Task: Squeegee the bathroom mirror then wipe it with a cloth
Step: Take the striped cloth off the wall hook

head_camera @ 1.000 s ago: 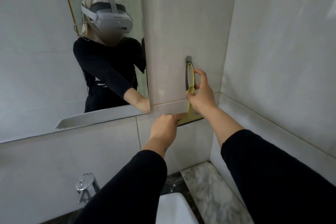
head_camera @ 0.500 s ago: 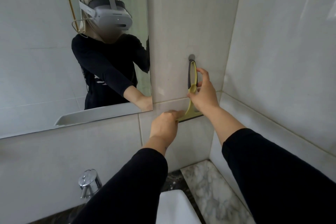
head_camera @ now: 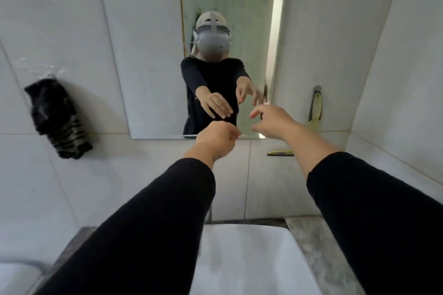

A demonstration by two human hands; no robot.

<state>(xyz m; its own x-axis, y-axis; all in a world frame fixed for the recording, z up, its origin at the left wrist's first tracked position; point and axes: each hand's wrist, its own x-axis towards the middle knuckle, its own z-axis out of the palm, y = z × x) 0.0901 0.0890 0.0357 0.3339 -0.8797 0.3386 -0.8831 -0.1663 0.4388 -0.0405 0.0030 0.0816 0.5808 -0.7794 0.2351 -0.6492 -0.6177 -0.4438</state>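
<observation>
Now that both hands have let go of the squeegee, the wiping part looks like it comes next. Half a second ago the two hands were at the squeegee on the wall; now they are over in front of the mirror, and the view has swung to face it.

Far on the left, a dark cloth [head_camera: 56,118] hangs on the tiled wall [head_camera: 72,187], well apart from both hands. I think this is the cloth for the wipe, and nobody has touched it yet.

Next comes the mirror [head_camera: 153,55], up above the white sink [head_camera: 244,258]. It shows the person reaching out with both arms.

The left hand [head_camera: 215,141] is held out near the bottom edge of the mirror. Its fingers are curled in loosely and hold nothing that I can see. The arm is stretched out straight in a black sleeve.

The right hand [head_camera: 271,121] is a bit higher, just in front of the mirror's right side. Its fingers are spread apart and empty.

Over on the right, the yellow squeegee [head_camera: 315,112] hangs from a hook [head_camera: 317,88] on the wall, beside the mirror. My guess is the squeegee step is done.
</observation>
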